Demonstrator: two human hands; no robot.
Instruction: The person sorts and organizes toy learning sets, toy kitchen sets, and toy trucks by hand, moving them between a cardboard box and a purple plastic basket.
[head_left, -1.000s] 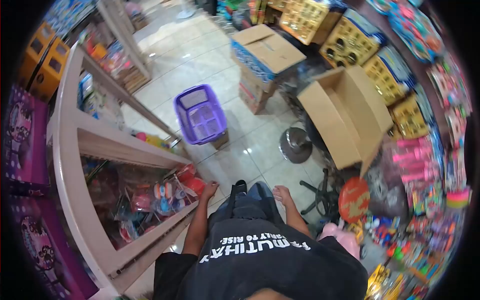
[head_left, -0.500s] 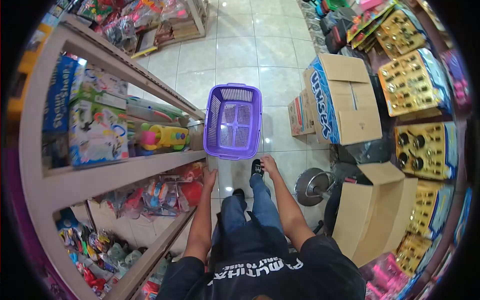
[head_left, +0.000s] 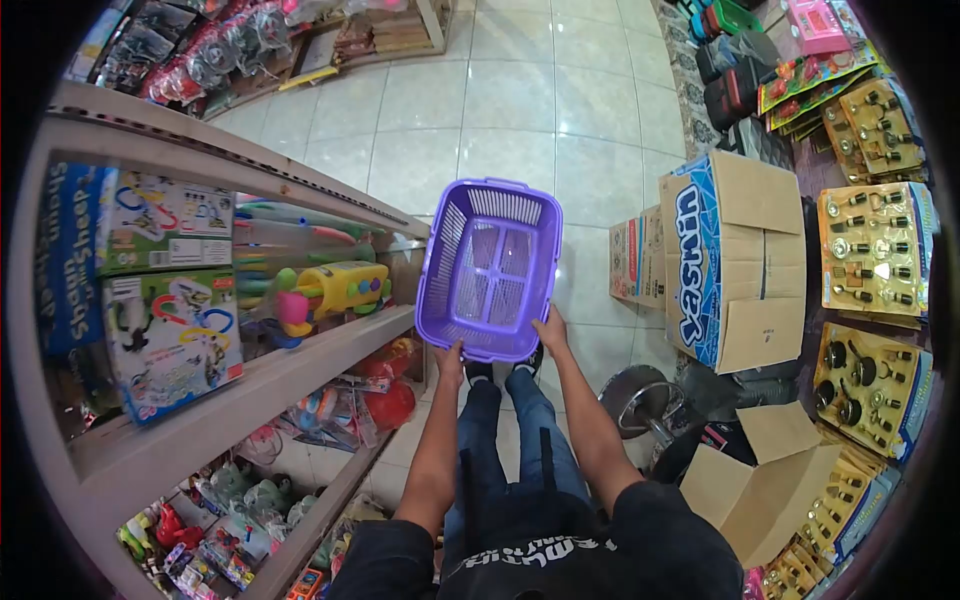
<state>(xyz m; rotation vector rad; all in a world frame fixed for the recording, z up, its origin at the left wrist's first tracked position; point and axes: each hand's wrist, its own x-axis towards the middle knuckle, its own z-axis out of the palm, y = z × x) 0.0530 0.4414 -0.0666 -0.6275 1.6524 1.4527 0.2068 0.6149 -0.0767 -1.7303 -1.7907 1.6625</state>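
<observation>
A purple plastic basket with slotted sides and a mesh-like bottom is in front of my legs, and nothing lies in it. My left hand grips its near rim close to the left corner. At the near right corner, my right hand holds the same rim. The fingers of both hands are partly hidden by the basket's edge.
On the left, a metal shelf holds boxed toys and a yellow toy. To the right are a closed carton, a round metal stool base, an open carton and carded toy sets.
Both my hands have moved to the basket and taken hold of its near rim. The basket appears larger and slightly tilted. The view has shifted, with shelf and cartons lower in it.
</observation>
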